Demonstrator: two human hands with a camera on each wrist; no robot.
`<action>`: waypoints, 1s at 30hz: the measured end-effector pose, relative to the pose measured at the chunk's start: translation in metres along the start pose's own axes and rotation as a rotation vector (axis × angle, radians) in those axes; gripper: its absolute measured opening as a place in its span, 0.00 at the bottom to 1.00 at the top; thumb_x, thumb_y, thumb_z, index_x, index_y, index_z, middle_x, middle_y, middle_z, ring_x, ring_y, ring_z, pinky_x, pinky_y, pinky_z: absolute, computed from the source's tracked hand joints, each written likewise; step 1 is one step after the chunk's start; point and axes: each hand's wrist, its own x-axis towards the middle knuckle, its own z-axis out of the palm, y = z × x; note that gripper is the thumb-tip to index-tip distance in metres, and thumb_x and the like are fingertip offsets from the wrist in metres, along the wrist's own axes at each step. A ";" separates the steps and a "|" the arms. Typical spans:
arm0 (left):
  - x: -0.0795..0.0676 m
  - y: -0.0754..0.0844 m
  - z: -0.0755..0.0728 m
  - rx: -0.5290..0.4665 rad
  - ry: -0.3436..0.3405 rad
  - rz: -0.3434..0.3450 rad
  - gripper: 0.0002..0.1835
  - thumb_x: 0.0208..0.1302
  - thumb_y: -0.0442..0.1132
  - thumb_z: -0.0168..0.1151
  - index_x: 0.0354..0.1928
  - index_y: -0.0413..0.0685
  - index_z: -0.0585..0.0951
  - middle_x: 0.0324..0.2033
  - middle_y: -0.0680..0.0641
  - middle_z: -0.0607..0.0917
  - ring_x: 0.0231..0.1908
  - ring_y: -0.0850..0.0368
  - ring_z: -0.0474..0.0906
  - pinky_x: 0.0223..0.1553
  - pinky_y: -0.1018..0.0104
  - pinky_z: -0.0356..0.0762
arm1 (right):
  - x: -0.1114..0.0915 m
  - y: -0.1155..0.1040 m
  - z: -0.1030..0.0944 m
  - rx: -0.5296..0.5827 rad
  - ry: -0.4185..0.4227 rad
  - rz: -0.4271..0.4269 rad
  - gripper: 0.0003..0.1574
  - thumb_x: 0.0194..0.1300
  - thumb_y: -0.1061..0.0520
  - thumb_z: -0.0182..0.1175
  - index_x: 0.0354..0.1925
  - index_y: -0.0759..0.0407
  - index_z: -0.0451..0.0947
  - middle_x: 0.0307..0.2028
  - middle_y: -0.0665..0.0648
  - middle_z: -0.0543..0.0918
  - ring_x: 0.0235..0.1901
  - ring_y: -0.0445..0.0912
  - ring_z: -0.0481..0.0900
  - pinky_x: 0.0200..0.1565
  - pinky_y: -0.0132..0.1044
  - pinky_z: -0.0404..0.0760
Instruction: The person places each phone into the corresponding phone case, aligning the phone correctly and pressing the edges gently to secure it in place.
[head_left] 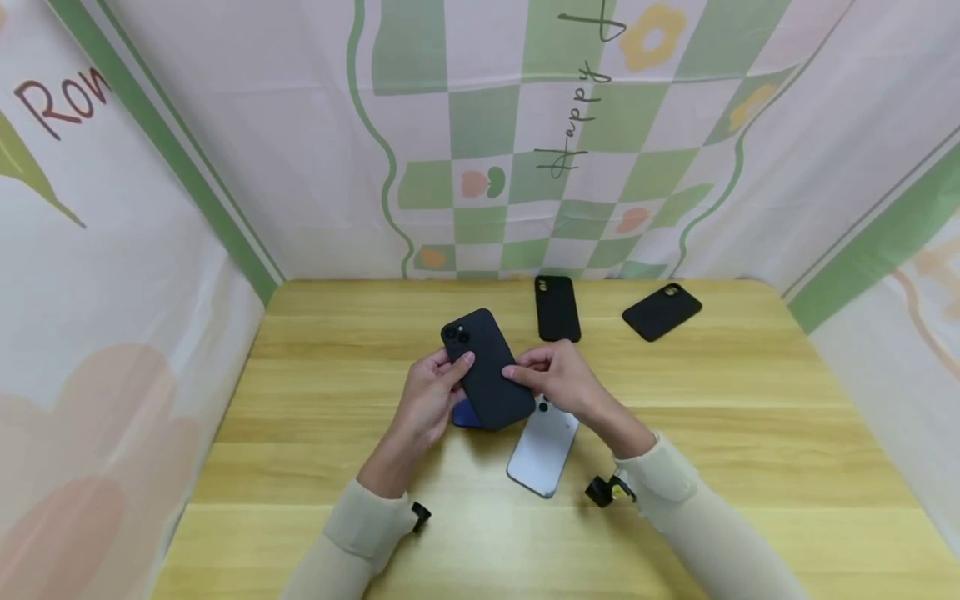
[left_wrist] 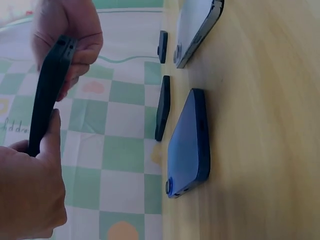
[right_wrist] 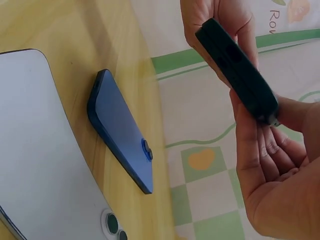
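Note:
Above the table, both hands hold a black smartphone (head_left: 491, 371), back side up, its cameras at the upper left; a black case appears to be on it. My left hand (head_left: 429, 396) grips its left side, thumb across the back. On the opposite edge, my right hand (head_left: 558, 377) pinches it between thumb and fingers. Edge-on, the phone (left_wrist: 49, 87) looks thick in the left wrist view. Beneath it lies a blue phone (head_left: 465, 414), partly hidden in the head view. A white phone (head_left: 543, 454) rests below the right hand, its camera end partly covered.
Two black phone cases lie near the table's back edge: one upright case (head_left: 558, 312) and one slanted case (head_left: 662, 313) to its right. Patterned cloth (head_left: 480, 125) hangs behind the wooden table (head_left: 337, 467) and along both sides.

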 end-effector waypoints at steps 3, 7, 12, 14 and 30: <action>-0.001 0.002 -0.002 -0.004 -0.017 -0.011 0.25 0.80 0.33 0.58 0.74 0.31 0.70 0.65 0.30 0.80 0.64 0.39 0.80 0.60 0.51 0.82 | -0.001 -0.001 -0.001 -0.027 -0.006 -0.041 0.12 0.71 0.59 0.71 0.29 0.62 0.87 0.17 0.48 0.73 0.17 0.41 0.67 0.20 0.30 0.62; -0.001 0.005 -0.006 0.027 -0.032 -0.028 0.23 0.79 0.32 0.59 0.70 0.29 0.72 0.61 0.29 0.83 0.59 0.41 0.84 0.56 0.54 0.85 | -0.003 -0.004 -0.002 -0.073 -0.035 -0.074 0.14 0.71 0.58 0.71 0.26 0.58 0.85 0.17 0.47 0.70 0.17 0.40 0.64 0.21 0.29 0.59; -0.002 0.012 -0.014 0.055 -0.039 -0.050 0.19 0.76 0.29 0.63 0.64 0.28 0.76 0.53 0.34 0.87 0.48 0.49 0.90 0.50 0.60 0.88 | -0.005 -0.003 -0.007 -0.147 -0.101 -0.127 0.11 0.69 0.57 0.73 0.28 0.56 0.89 0.19 0.46 0.77 0.19 0.39 0.68 0.22 0.28 0.63; -0.002 0.016 -0.017 0.075 -0.050 -0.054 0.18 0.74 0.28 0.64 0.62 0.28 0.77 0.49 0.38 0.88 0.45 0.52 0.90 0.48 0.61 0.89 | -0.006 -0.003 -0.009 -0.176 -0.143 -0.157 0.10 0.69 0.58 0.73 0.29 0.56 0.89 0.20 0.46 0.80 0.19 0.38 0.68 0.22 0.28 0.63; -0.007 0.009 -0.022 0.321 -0.263 -0.047 0.14 0.78 0.33 0.62 0.53 0.25 0.83 0.37 0.47 0.89 0.37 0.59 0.87 0.40 0.68 0.88 | -0.015 -0.011 -0.016 -0.327 -0.301 -0.260 0.14 0.70 0.56 0.72 0.26 0.50 0.87 0.17 0.38 0.72 0.17 0.33 0.64 0.22 0.27 0.60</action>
